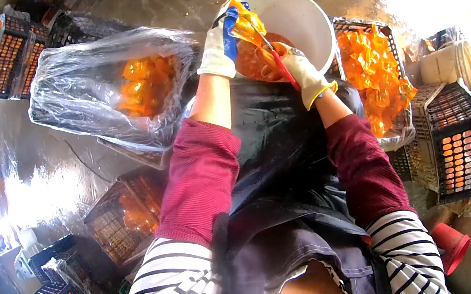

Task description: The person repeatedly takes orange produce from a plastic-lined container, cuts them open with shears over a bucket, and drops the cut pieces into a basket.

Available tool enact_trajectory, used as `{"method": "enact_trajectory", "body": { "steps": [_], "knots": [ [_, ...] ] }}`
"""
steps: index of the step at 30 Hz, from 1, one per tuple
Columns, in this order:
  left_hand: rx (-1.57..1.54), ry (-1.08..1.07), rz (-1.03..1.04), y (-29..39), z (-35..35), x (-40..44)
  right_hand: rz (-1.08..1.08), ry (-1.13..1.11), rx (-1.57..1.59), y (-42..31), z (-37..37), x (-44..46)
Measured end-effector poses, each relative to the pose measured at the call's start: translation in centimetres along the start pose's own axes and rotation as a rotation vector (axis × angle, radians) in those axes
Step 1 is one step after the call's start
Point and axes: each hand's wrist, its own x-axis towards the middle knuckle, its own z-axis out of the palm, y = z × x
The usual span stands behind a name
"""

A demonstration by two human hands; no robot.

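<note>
Above a white bucket [303, 12], my gloved left hand [221, 45] is closed on an orange, glossy piece [248, 20]. My gloved right hand [300, 72] grips a red-handled tool [283, 66], whose thin metal end reaches up to the piece. Which kind of tool it is, I cannot tell for sure. Reddish-orange contents [251, 59] show inside the bucket, below both hands. The gloves are whitish, with blue on the left one and a yellow cuff edge on the right one.
Left of the bucket, a plastic-lined crate [78, 115] holds orange pieces. Another crate [399, 55], full of orange pieces, stands to the right. Stacked black crates [461, 139] are further right, beside a red container [451, 244]. More crates [12, 57] stand at the upper left.
</note>
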Motion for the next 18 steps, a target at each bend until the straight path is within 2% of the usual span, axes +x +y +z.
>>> {"method": "enact_trajectory", "body": {
  "steps": [2, 4, 6, 8, 11, 14, 17, 18],
  "knots": [
    [-0.094, 0.032, -0.011, 0.3, 0.7, -0.5, 0.181, -0.061, 0.146, -0.2, -0.2, 0.0],
    [0.375, 0.044, -0.059, 1.4, 1.7, -1.3, 0.140, -0.019, 0.131, 1.6, 0.1, 0.7],
    [0.426, 0.147, -0.132, 1.0, 2.5, -1.3, 0.051, 0.042, 0.073, 2.3, 0.3, 1.0],
    [0.611, 0.119, -0.059, 0.4, 2.4, -1.5, -0.084, 0.124, -0.027, 1.9, 0.2, 1.0],
    [0.665, 0.110, -0.152, -1.4, -0.1, 0.1, 0.062, 0.047, -0.193, 1.5, -0.5, 0.8],
    [0.506, 0.100, -0.137, 0.2, 1.8, -1.3, 0.173, -0.030, -0.044, 2.3, -0.5, 1.1],
    [0.707, 0.061, -0.215, 1.6, 2.8, -1.9, -0.006, 0.106, -0.151, 1.8, -0.6, 0.8],
    [0.809, 0.058, -0.186, 0.5, 1.8, -1.2, 0.000, 0.107, -0.161, 1.0, -0.8, 0.5]
  ]
}}
